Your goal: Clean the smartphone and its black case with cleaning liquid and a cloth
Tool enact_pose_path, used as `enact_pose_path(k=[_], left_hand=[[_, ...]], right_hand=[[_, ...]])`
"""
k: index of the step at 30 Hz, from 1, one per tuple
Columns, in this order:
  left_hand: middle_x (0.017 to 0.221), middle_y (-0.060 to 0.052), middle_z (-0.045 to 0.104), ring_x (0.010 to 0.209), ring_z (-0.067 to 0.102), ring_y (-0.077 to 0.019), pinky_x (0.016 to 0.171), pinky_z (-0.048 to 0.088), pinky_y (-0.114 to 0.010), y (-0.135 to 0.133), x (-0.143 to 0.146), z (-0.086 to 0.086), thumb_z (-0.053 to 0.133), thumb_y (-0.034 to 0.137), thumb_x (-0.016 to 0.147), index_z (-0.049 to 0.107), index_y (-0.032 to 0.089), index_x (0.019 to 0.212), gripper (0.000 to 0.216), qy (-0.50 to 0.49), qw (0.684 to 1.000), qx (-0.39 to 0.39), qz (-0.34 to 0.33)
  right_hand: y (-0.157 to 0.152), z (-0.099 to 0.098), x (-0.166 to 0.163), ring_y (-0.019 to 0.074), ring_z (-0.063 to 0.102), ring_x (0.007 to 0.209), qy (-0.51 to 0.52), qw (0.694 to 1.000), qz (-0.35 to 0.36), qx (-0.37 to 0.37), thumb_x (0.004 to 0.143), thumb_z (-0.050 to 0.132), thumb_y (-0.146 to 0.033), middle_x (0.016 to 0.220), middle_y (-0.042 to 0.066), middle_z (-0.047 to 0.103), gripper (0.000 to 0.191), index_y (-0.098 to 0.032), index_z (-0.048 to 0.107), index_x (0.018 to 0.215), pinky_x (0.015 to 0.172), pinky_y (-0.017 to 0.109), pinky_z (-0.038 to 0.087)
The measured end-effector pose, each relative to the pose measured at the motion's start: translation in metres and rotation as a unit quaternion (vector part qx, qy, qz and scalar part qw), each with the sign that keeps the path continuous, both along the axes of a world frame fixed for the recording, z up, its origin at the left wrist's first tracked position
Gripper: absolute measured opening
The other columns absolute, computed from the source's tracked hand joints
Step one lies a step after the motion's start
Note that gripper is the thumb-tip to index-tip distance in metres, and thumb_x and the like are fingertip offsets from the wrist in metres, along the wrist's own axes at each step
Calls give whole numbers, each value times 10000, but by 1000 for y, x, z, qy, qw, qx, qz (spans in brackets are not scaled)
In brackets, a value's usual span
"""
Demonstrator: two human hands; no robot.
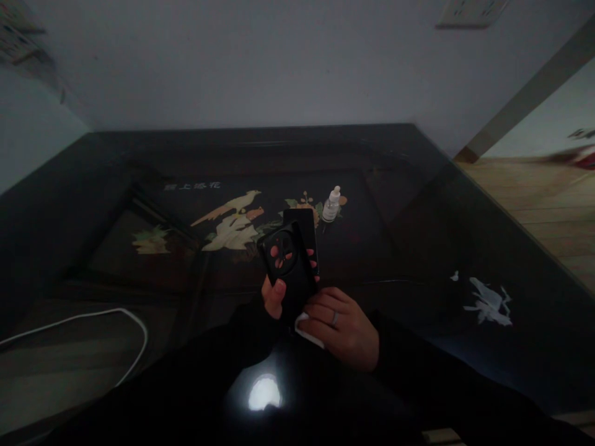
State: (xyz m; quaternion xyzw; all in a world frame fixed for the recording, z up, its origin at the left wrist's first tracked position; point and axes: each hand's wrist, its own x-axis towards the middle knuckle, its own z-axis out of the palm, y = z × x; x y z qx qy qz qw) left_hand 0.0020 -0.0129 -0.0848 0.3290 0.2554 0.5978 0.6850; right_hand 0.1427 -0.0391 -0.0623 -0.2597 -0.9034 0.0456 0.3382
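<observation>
My left hand (274, 299) grips a black phone case (296, 282), thumb on the near side and fingertips showing past its right edge. Skin shows through the round camera cutouts, so the case looks empty. My right hand (346, 325), with a ring on one finger, presses a folded white wipe (309, 329) against the lower end of the case. Just behind the case a dark phone (302, 217) lies on the black table (372, 248), partly covered by the case and fingers. A small white-capped dropper bottle (331, 205) stands upright to the phone's right.
Crumpled clear plastic film (489, 303) lies at the table's right. A white cable (93, 314) curves across the left. The wall (251, 68) rises behind the table's far edge, with a socket plate (471, 12) high on the right. Wooden flooring (534, 198) shows beyond the right edge.
</observation>
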Motion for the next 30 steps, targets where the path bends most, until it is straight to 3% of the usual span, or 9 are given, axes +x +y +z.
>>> enact_pose_path(k=[5,10,15,20,25,30], left_hand=[[1179,-139,519,996,546,-283,774,471,-450,0,1,-1,553,606,667,253,249,1294,782,6,1000,-5,5],[1164,-122,525,991,541,-248,791,468,-421,-2,-1,8,553,548,702,258,254,1264,699,-22,1000,-5,-5],[1152,-125,529,984,542,-255,784,466,-422,-1,0,9,579,532,684,258,233,1259,723,-28,1000,-9,-8],[1134,-116,539,959,546,-237,768,481,-407,-1,1,12,582,552,677,302,246,1224,687,-21,1000,-16,-1],[1151,-125,524,980,539,-252,779,474,-414,-1,0,12,569,557,684,317,231,1224,679,-13,1000,-8,-4],[1191,-123,507,1017,526,-260,801,454,-420,-2,-1,10,544,591,685,200,252,1311,791,-8,1000,-27,-14]], right_hand=[[3,-2,3,160,560,834,-8,1000,-28,10,889,408,-122,796,44,653,180,-140,587,880,747,318,426],[6,-3,5,153,566,839,-36,999,4,24,862,480,-129,828,23,658,116,-153,590,887,768,311,423],[7,-1,4,152,563,814,-25,999,-16,23,875,443,-121,800,41,653,149,-138,591,874,769,323,423],[1,2,-2,131,552,745,-5,1000,23,18,856,480,-127,769,14,647,110,-151,586,866,749,298,428],[5,0,2,148,555,781,-5,1000,-25,9,880,426,-124,767,35,648,168,-144,592,866,756,317,425],[0,1,-3,144,552,776,-7,1000,12,10,857,481,-134,789,18,649,112,-151,590,871,776,309,426]])
